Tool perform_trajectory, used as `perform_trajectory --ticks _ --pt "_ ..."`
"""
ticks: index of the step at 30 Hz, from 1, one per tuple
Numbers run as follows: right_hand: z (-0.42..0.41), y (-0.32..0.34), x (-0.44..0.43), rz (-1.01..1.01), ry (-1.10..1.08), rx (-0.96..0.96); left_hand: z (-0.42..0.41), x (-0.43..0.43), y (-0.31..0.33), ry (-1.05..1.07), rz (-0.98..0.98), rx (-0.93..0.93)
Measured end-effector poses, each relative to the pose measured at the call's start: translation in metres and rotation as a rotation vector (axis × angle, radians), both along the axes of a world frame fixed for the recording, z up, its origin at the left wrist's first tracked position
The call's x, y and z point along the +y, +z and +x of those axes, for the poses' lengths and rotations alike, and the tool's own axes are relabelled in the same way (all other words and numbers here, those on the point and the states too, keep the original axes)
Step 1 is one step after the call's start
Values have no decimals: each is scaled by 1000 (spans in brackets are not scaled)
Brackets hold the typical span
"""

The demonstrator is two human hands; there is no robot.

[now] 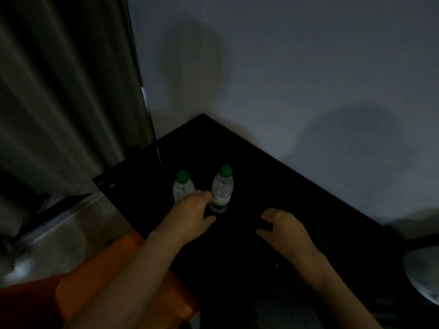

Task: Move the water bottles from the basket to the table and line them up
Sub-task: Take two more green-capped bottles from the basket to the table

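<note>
Two clear water bottles with green caps stand upright on the black table (pixel 273 186). The left bottle (pixel 182 186) is partly hidden behind my left hand (pixel 193 211). The right bottle (pixel 222 189) has a green label near its base. My left hand reaches between them, with its fingers touching the lower part of the right bottle and the thumb spread below it. Over the table to the right hovers my right hand (pixel 281 225), its fingers loosely curled and holding nothing.
An orange basket (pixel 99 295) sits at the lower left beside the table, mostly hidden by my left arm. A grey curtain (pixel 59 91) hangs at the left and a pale wall (pixel 285 67) stands behind the table. A pale round object (pixel 425 276) shows at the right edge.
</note>
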State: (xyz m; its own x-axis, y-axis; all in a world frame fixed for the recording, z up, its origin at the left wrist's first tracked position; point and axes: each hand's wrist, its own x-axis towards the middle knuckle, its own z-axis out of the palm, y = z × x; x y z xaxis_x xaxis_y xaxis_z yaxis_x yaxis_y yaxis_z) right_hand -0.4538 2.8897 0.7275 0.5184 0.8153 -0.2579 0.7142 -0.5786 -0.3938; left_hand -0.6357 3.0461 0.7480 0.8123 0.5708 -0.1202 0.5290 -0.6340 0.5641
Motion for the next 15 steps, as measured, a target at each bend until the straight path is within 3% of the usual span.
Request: perform_trajectory --ticks 6,15 --pt "-19 9 -38 -18 -242 182 -6 -16 -1 -167 -111 30" --pt "-79 38 -132 20 -656 -10 32 -76 17 -492 -157 95"
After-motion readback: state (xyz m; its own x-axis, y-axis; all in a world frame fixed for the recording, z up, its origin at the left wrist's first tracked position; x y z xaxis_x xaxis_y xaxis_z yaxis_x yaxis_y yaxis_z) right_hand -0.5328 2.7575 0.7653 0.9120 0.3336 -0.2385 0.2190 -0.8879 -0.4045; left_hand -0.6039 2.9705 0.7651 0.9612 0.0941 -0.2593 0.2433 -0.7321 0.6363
